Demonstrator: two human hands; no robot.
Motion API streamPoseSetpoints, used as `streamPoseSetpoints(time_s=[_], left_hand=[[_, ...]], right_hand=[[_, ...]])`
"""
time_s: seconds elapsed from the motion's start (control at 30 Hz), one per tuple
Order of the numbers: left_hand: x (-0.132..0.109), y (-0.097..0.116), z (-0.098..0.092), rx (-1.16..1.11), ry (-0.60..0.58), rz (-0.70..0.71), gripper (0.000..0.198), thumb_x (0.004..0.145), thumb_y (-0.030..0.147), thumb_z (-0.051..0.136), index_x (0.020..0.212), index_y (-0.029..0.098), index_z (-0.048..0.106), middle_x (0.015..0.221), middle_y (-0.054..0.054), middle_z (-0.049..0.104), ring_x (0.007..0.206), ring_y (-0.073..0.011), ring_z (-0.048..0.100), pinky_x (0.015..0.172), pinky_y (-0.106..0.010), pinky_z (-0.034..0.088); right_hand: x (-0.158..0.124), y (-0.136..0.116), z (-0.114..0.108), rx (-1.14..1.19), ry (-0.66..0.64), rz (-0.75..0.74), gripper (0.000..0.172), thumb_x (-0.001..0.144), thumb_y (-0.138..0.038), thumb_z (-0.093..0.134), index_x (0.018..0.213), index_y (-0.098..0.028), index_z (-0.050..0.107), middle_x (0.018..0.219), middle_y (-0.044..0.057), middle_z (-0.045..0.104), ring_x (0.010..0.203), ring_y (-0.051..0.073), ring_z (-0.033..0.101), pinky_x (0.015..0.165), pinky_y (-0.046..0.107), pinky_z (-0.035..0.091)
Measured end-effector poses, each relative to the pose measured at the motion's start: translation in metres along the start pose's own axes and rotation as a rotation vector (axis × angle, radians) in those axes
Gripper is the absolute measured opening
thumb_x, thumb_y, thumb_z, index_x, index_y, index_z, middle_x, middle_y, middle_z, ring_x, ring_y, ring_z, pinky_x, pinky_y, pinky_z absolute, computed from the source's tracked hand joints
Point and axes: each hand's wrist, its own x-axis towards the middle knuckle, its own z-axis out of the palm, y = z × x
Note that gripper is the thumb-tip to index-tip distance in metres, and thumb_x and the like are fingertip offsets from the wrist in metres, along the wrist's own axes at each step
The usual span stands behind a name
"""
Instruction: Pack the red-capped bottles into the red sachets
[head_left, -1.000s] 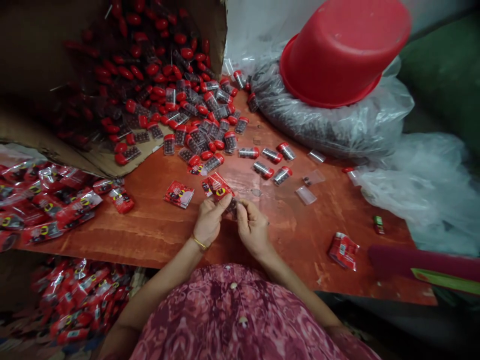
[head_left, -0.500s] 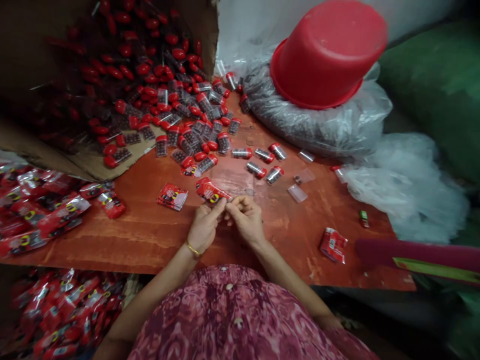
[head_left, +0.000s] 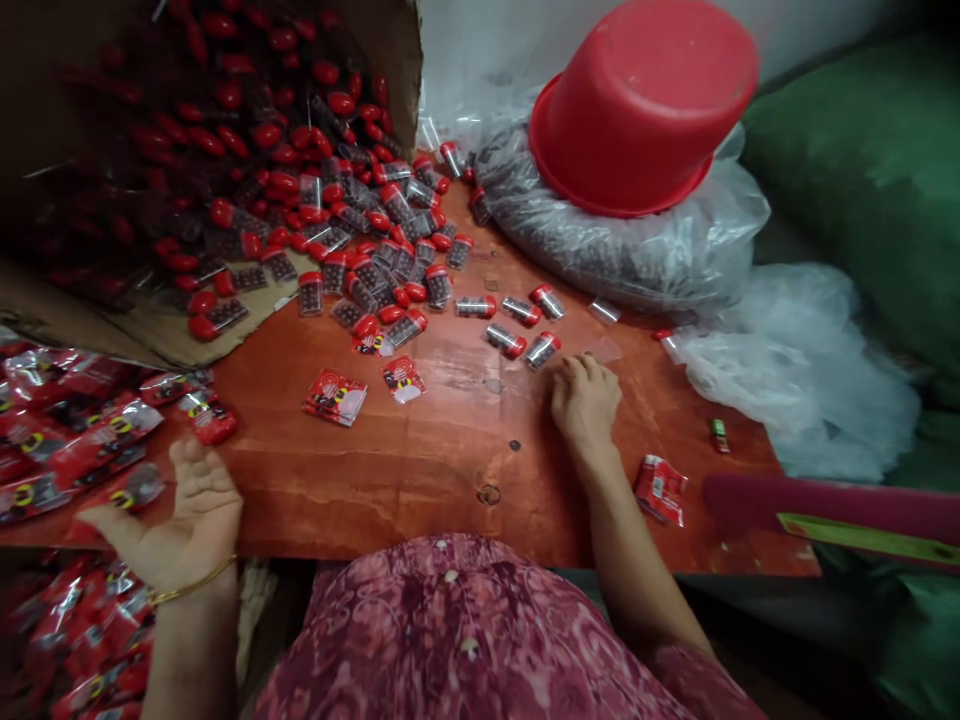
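At the lower left, my left hand (head_left: 184, 515) is palm up with its fingers apart, beside a pile of filled red packets (head_left: 105, 435). A packet with a clear end (head_left: 142, 487) lies just past the fingers. My right hand (head_left: 587, 405) rests on the table with curled fingers, over the spot by a clear plastic piece (head_left: 604, 350); what its fingertips hold is hidden. Left of it lie several clear tubes with red caps (head_left: 541, 350). A stack of red printed packets (head_left: 335, 396) and a single red packet (head_left: 403, 380) lie mid-table.
A cardboard box (head_left: 416, 80) spills many red-capped tubes at the back left. A red tub (head_left: 645, 110) stands upside down on a clear bag of dark beads (head_left: 622, 250). Crumpled plastic (head_left: 810, 370) and more red packets (head_left: 661, 490) are at the right.
My hands have parted. The left went to the packet pile and opened; the right moved to the clear pieces. The packet they held is gone from mid-table, and a single flat one shows there.
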Motion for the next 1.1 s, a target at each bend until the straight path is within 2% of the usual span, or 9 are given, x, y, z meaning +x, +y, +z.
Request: streamPoseSetpoints(time_s=[0.13,0.2,0.33,0.43,0.53,0.7,0.87,0.97,1.1], left_hand=[[-0.016,-0.013,0.007,0.139,-0.163,-0.063,0.032,0.072,0.06,0.054,0.067,0.029,0.064,0.067,0.013,0.07,0.084,-0.0107,0.064,0.08,-0.022,0.049],[-0.027,-0.03,0.024,0.408,-0.325,0.046,0.02,0.066,0.046,0.068,0.073,0.027,0.067,0.068,0.006,0.071,0.074,-0.0158,0.065,0.081,-0.03,0.049],[-0.032,-0.07,0.069,0.954,-0.676,0.62,0.022,0.074,0.033,0.061,0.092,0.024,0.07,0.111,-0.007,0.067,0.116,-0.0271,0.052,0.106,-0.044,0.027],[-0.021,-0.09,0.096,1.231,-0.798,0.807,0.025,0.075,0.027,0.059,0.098,0.024,0.068,0.13,-0.009,0.054,0.131,-0.0323,0.033,0.109,-0.054,0.012],[-0.013,-0.099,0.106,1.363,-0.832,0.855,0.019,0.077,0.028,0.057,0.091,0.025,0.07,0.127,-0.008,0.056,0.132,-0.0344,0.03,0.107,-0.058,0.01],[-0.014,-0.102,0.103,1.341,-0.87,0.925,0.024,0.082,0.023,0.048,0.089,0.027,0.071,0.114,-0.008,0.065,0.128,-0.0318,0.037,0.108,-0.056,0.009],[-0.018,-0.099,0.102,1.29,-0.853,0.926,0.025,0.081,0.022,0.047,0.079,0.025,0.071,0.108,-0.008,0.068,0.123,-0.0302,0.044,0.108,-0.054,0.012],[-0.024,-0.091,0.103,1.251,-0.778,0.909,0.024,0.082,0.027,0.048,0.082,0.022,0.071,0.109,-0.011,0.067,0.119,-0.0307,0.049,0.105,-0.055,0.018],[-0.04,-0.08,0.105,1.113,-0.789,0.93,0.024,0.084,0.03,0.048,0.089,0.022,0.07,0.113,-0.01,0.065,0.118,-0.0267,0.051,0.105,-0.051,0.023]], right_hand=[[0.014,-0.019,0.011,0.01,-0.081,-0.164,0.041,0.083,-0.016,0.037,0.121,-0.017,0.053,0.126,0.013,0.053,0.107,0.029,0.044,0.088,0.046,0.035],[0.017,-0.029,0.014,0.027,-0.121,-0.21,0.043,0.08,-0.013,0.038,0.12,-0.017,0.053,0.126,0.012,0.053,0.105,0.029,0.045,0.086,0.046,0.036],[0.0,-0.048,0.009,0.069,-0.126,-0.273,0.042,0.079,-0.011,0.038,0.117,-0.016,0.056,0.123,0.013,0.055,0.101,0.029,0.045,0.082,0.044,0.039],[-0.024,-0.058,0.0,0.115,-0.13,-0.338,0.041,0.079,-0.009,0.04,0.114,-0.017,0.058,0.124,0.012,0.055,0.103,0.029,0.045,0.082,0.043,0.042],[-0.039,-0.065,-0.008,0.217,-0.088,-0.384,0.035,0.08,-0.01,0.042,0.11,-0.016,0.059,0.12,0.012,0.057,0.103,0.027,0.048,0.084,0.041,0.043],[-0.04,-0.088,-0.015,0.42,0.007,-0.366,0.021,0.084,-0.019,0.048,0.098,-0.019,0.063,0.109,0.01,0.064,0.1,0.024,0.053,0.087,0.041,0.043],[-0.036,-0.117,-0.023,0.624,-0.054,-0.39,0.018,0.085,-0.022,0.049,0.093,-0.019,0.065,0.106,0.01,0.066,0.098,0.022,0.056,0.09,0.041,0.04],[-0.034,-0.126,-0.025,0.823,-0.128,-0.254,0.02,0.086,-0.027,0.048,0.094,-0.018,0.064,0.1,0.01,0.067,0.095,0.021,0.058,0.088,0.038,0.042],[-0.028,-0.14,-0.022,1.258,-0.385,0.029,0.029,0.083,-0.042,0.051,0.093,-0.018,0.063,0.087,0.004,0.068,0.078,0.016,0.06,0.073,0.03,0.047]])
